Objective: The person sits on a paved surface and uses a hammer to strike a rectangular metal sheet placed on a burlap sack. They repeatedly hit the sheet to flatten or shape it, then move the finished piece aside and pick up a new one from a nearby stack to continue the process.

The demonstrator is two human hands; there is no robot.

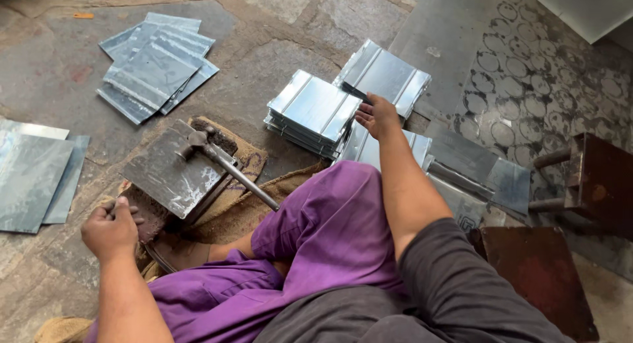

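The right hand [377, 115] is reaching forward over the purple-clad knee, its fingers curling narrowly around the near edge of a folded metal sheet [382, 73] that is lying on the stone floor [277, 43]. The thumb and fingers are pinching that edge, so the hand is gripping the sheet rather than lying flat on it. Just beside it, to the left, a neat stack of folded sheets [313, 112] is sitting, and more sheets [395, 148] are lying under the forearm.

The left hand [111, 229] is closing in a loose fist at the near corner of a dark iron block [173, 171], which is resting on burlap sacking [247, 162]; exactly what the fingers are clasping cannot be told. A hammer [221, 160] is lying across the block, its handle pointing toward the knee.

Farther off, a fanned pile of sheets [155, 63] is lying at the upper left, flat sheets [33, 175] are lying at the left edge, and a large patterned sheet [527, 79] is covering the floor at the right. A rusty stand [597, 178] is standing near the right edge.
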